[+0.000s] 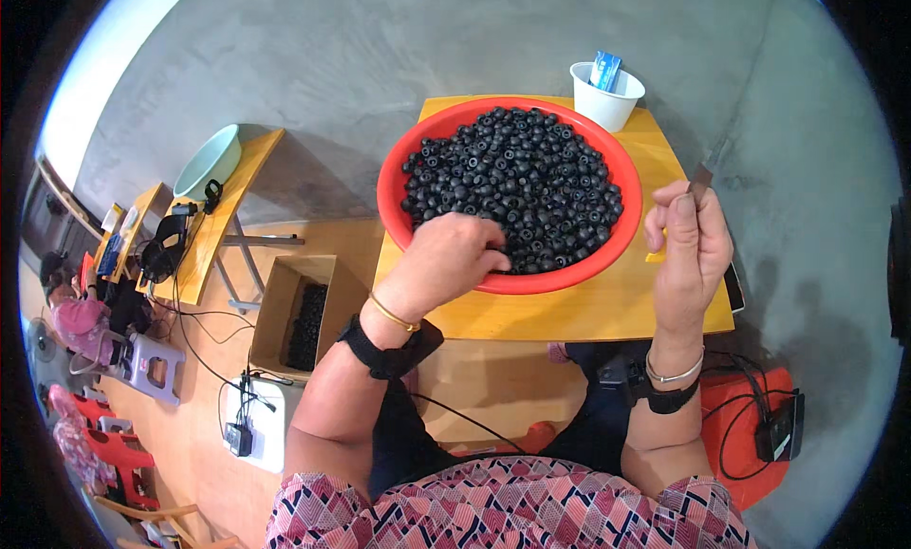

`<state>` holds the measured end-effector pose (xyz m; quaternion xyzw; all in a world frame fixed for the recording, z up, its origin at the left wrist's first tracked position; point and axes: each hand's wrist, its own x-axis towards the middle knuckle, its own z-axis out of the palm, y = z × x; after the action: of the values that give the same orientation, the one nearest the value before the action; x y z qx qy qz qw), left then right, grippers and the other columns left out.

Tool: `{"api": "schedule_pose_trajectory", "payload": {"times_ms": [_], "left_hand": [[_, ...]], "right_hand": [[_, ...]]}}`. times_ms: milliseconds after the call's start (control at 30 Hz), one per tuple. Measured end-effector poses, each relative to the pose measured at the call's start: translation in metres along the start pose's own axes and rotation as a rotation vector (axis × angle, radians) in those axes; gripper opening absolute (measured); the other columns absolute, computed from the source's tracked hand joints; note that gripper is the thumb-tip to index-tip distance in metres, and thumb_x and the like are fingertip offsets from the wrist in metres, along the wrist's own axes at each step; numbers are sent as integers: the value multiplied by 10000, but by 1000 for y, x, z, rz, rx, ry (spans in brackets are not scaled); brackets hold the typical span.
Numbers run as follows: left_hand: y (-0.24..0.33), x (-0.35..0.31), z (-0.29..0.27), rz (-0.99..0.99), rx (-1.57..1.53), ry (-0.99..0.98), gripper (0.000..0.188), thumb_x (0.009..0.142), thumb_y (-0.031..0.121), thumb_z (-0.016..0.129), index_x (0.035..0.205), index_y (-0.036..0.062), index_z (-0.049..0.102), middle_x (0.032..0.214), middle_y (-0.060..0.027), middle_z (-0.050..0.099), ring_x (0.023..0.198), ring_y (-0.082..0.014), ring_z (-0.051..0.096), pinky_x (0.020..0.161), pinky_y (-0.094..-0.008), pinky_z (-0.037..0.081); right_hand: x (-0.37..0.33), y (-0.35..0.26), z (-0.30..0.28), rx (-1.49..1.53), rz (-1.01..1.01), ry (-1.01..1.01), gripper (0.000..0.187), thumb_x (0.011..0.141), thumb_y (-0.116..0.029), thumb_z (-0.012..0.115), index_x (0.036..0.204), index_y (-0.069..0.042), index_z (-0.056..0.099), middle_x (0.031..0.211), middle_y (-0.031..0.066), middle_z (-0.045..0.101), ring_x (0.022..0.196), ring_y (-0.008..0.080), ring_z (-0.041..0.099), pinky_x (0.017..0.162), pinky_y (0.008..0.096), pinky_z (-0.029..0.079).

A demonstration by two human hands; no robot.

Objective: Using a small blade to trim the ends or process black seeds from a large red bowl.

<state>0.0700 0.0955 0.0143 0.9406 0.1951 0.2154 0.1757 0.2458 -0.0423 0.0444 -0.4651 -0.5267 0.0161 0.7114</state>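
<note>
Nearest me, left hand (454, 255) dug curled fingers into small black ring-shaped parts (512, 184) filling the round red plastic basin (399, 169); right hand (691, 245) pinched a thin metal blade (700, 181) upright.

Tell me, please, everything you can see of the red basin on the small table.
The red basin is round, wide and shallow, and looks like smooth plastic with a rolled rim. It sits upright on the yellow wooden table, covering most of its top, and is heaped with small black ring-shaped parts. The left hand reaches over its near rim, fingers among the parts. A white cup stands just beyond its far rim; whether they touch cannot be told. The right hand is raised beside it, clear of it.
</note>
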Motion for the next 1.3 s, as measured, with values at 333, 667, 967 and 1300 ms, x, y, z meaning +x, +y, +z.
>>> {"api": "schedule_pose_trajectory", "payload": {"times_ms": [333,667,967,1300], "left_hand": [[10,23,16,143,-57,-230,251,706,73,594,957,81,596,859,-131,564,831,-305,556,721,-372,457],[-4,32,8,49,62,-434,240,696,155,616,928,96,631,817,-137,621,791,-302,590,704,-386,465],[13,37,18,-96,42,-398,140,689,146,620,778,38,621,733,-152,612,731,-311,592,655,-382,468],[8,-1,-1,-378,-1050,113,131,832,104,527,873,-2,593,739,-85,598,550,-108,509,450,-212,391]], "right_hand": [[-8,-13,10,170,-18,-50,219,906,-200,437,841,-1,503,605,-38,396,526,34,343,466,182,268],[-16,-7,18,59,31,-131,151,879,-119,465,808,-5,535,654,-13,460,556,52,382,495,201,317],[-17,-2,25,39,64,-188,161,883,-127,460,812,0,529,635,-7,455,553,58,392,491,206,319],[-19,5,33,142,227,-251,151,887,-137,464,820,-14,519,646,-13,453,560,56,395,502,210,340]]}}
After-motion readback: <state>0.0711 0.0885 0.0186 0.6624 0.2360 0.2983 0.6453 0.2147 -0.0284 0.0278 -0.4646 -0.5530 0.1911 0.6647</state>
